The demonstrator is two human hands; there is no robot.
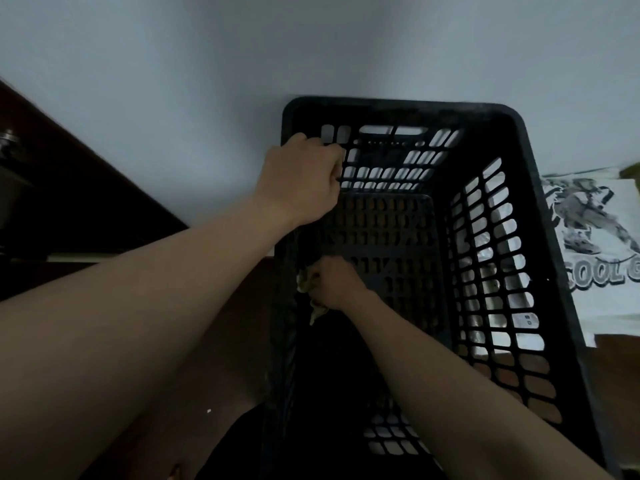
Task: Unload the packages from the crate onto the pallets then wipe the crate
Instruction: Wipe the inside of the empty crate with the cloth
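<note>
The black crate [398, 105] is set against a pale wall [311, 46], and its far left corner is clasped by the left hand [301, 178], the grip curled tight over the rim. A crumpled cloth [306, 284] is pinched in the right hand [334, 282] (grip closed round it) and held low against the crate's left inner wall. A white package [595, 237] with a printed figure is seen just right of the crate.

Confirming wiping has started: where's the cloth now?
Head view, centre: the cloth is inside the crate, bunched in the right hand against its left wall, below the left hand gripping the rim.
</note>
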